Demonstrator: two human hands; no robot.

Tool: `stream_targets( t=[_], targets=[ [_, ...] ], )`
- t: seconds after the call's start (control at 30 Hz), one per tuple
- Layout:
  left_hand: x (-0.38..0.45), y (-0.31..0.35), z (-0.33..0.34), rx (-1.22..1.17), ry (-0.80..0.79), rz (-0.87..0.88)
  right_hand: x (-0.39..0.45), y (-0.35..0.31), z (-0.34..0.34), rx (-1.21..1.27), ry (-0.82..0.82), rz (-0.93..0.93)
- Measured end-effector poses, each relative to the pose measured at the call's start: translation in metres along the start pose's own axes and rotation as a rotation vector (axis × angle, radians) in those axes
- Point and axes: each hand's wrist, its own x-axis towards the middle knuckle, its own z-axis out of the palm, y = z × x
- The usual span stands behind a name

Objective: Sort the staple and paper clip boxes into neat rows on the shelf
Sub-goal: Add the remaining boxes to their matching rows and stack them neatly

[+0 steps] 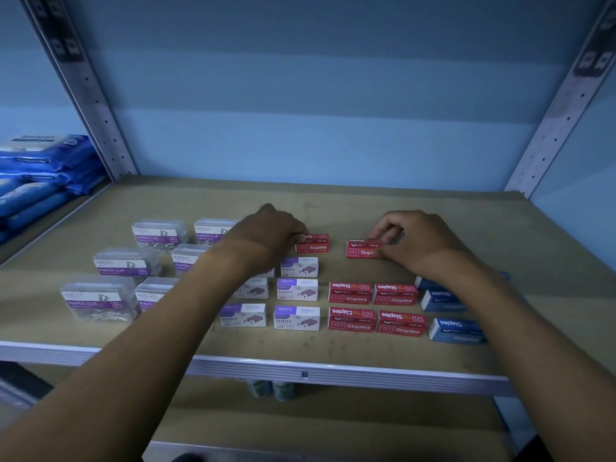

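Observation:
My left hand holds the left end of a red staples box on the brown shelf board. My right hand pinches a second red staples box between thumb and fingers. Nearer the front edge stand two rows of red staples boxes, white and purple staples boxes to their left, and blue staples boxes on the right, partly under my right forearm. Clear paper clip boxes fill the left side in rows; my left forearm covers some.
Perforated metal uprights frame the shelf against a blue wall. Blue wrapped packs are stacked on the neighbouring shelf at left. A metal rail edges the front, with small green-topped items on the lower shelf beneath.

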Motion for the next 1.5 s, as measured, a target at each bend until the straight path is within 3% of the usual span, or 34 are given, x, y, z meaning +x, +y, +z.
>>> stream_targets(
  t=[0.5, 0.73, 0.97, 1.5],
  targets=[
    [-0.001, 0.017, -0.006, -0.118, 0.128, -0.037, -0.005, -0.004, 0.001, -0.101, -0.049, -0.060],
    [-0.004, 0.032, -0.011, -0.156, 0.203, 0.050, -0.017, -0.001, -0.015, -0.065, 0.008, -0.038],
    [-0.012, 0.052, -0.012, -0.155, 0.214, 0.135, -0.036, 0.003, -0.034, -0.093, -0.041, -0.006],
    [-0.025, 0.065, -0.009, -0.018, 0.113, 0.139, -0.043, 0.008, -0.031, -0.186, -0.059, -0.033]
  ],
)
